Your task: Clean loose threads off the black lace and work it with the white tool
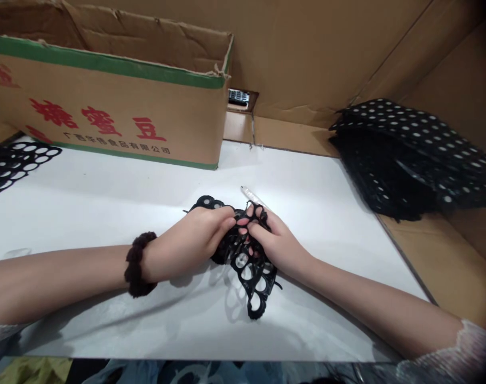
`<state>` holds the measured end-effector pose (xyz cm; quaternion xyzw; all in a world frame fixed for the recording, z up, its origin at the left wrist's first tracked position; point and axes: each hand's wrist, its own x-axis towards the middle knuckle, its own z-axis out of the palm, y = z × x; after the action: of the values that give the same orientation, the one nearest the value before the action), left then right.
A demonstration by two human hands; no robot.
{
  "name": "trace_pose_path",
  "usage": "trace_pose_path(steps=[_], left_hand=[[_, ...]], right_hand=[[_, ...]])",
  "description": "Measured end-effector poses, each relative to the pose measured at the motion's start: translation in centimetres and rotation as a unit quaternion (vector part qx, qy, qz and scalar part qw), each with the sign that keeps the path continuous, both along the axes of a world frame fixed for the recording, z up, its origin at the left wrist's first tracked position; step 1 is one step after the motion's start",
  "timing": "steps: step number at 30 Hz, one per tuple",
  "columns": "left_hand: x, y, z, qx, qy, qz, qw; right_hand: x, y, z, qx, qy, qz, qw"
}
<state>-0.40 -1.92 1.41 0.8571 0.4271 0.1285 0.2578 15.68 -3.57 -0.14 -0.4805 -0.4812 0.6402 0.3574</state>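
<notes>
A black sheet full of round holes (246, 272) is bunched between my two hands above the white table. My left hand (192, 234) has its fingers closed on the left part of the sheet, thumb on top. On the right part, my right hand (277, 240) pinches the sheet between thumb and fingers, with some fingers showing through the holes. One corner of the sheet hangs down towards the table's front. Just behind my right hand lies a thin pale pen-like tool (251, 197), partly hidden by the hand.
An open cardboard box (138, 112) with green edges stands at the back left. Another holed black sheet (21, 162) lies at the left edge. Black holed sheets (411, 154) are piled at the right, by cardboard walls around the white table (318, 197).
</notes>
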Motion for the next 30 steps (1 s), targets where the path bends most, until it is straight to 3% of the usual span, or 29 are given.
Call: trace_pose_path(steps=[5, 12, 15, 20, 26, 30], left_hand=[[0.1, -0.3, 0.2, 0.004, -0.01, 0.021, 1.0], [-0.1, 0.5, 0.5, -0.011, -0.027, -0.003, 1.0], [0.2, -0.1, 0.1, -0.034, -0.063, 0.042, 0.997], [0.8, -1.3, -0.6, -0.094, -0.177, 0.099, 0.975], [0.7, 0.1, -0.4, -0.224, -0.276, 0.092, 0.93], [0.6, 0.4, -0.2, -0.29, -0.277, 0.113, 0.909]], right_hand=[[0.0, 0.0, 0.0, 0.011, 0.003, -0.014, 1.0], [0.0, 0.1, 0.0, -0.003, 0.005, -0.025, 1.0], [0.0, -0.2, 0.0, 0.031, -0.023, -0.012, 0.999], [-0.2, -0.5, -0.1, 0.135, -0.05, -0.004, 0.99], [-0.1, -0.1, 0.3, 0.09, -0.048, 0.007, 0.995], [0.0, 0.0, 0.7, 0.077, -0.065, 0.011, 0.995]])
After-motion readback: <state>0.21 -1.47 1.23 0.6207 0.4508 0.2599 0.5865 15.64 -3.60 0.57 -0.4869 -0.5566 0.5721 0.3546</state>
